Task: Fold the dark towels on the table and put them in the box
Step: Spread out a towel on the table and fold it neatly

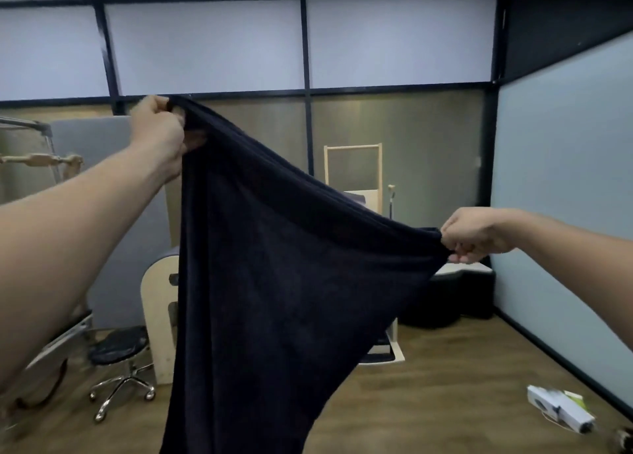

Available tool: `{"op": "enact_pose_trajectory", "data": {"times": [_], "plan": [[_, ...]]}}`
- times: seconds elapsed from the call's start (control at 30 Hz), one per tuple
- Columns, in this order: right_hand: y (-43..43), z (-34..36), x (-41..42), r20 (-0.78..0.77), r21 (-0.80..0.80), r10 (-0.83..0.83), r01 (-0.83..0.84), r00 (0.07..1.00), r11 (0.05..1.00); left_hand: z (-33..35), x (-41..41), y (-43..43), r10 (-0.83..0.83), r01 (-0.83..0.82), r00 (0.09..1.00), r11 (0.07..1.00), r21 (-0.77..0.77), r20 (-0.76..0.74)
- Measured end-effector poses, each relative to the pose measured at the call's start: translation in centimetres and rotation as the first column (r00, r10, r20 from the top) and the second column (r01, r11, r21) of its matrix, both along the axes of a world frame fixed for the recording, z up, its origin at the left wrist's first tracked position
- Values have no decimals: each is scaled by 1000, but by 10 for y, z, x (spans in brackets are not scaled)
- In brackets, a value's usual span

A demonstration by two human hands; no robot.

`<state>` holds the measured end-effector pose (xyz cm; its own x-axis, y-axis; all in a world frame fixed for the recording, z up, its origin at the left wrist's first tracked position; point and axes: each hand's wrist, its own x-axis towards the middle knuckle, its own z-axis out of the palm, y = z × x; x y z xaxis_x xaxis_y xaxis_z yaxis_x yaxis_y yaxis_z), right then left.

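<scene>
Head view: 1 dark towel [274, 282] hangs in the air, stretched between 2 bare hands and filling the middle of the picture. The left hand [161, 131] is raised high at the towel's upper left corner, its fingers curled tight and pinching a bunched bit of the top edge. The right hand [471, 236] sits lower, at the towel's right corner, and its fingers [462, 248] are likewise closed on a gathered fold of cloth. Between the 2 hands the top edge of the towel runs as a taut slanted line, high on the left and low on the right. Below that edge the cloth falls in long soft folds and narrows toward the bottom of the picture, where its lower end is cut off, so how far down it reaches cannot be told.

Left of the towel and low down, a black round stool [118, 345] on a chrome wheeled base stands on the wooden floor [428, 385]. Just beside the towel's left edge, partly hidden behind it, is a pale wooden piece of furniture [159, 303]. Right of the towel and below the right hand, a white carton [561, 407] lies on the floor. Behind the towel, above its top edge, a glass partition wall [394, 42] with dark frames spans the room.
</scene>
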<state>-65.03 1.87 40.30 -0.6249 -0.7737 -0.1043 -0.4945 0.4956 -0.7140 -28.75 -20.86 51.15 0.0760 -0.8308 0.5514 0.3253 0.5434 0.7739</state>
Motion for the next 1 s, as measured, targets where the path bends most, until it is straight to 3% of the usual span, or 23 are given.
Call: {"op": "enact_pose_trajectory", "data": {"times": [0.07, 0.17, 0.27, 0.33, 0.6, 0.77, 0.87, 1.0], "plan": [[-7, -27, 3, 258, -176, -25, 73, 966, 982, 13, 1, 8, 30, -28, 999, 998, -63, 37], [-18, -59, 13, 590, -414, 126, 165, 798, 895, 19, 7, 13, 81, -70, 992, 991, -113, 92], [-24, -74, 23, 716, -524, 225, 297, 660, 798, 9, 13, 15, 107, -99, 990, 991, -86, 90], [-25, -79, 33, 707, -557, 279, 268, 649, 786, -1, 19, 17, 110, -106, 991, 993, -53, 78], [-14, -70, 53, 427, -564, 93, 184, 900, 805, -29, 49, 25, 141, -140, 987, 990, -23, 81], [5, -8, 48, -12, -513, 86, -80, 996, 855, -18, 78, 37, 174, -171, 983, 984, -37, 66], [17, 36, 45, -465, -360, -71, -116, 882, 926, -16, 87, 42, 178, -176, 981, 984, -36, 71], [23, 82, 45, -694, -340, -239, -16, 679, 940, -5, 96, 47, 188, -183, 976, 981, -56, 106]]}}
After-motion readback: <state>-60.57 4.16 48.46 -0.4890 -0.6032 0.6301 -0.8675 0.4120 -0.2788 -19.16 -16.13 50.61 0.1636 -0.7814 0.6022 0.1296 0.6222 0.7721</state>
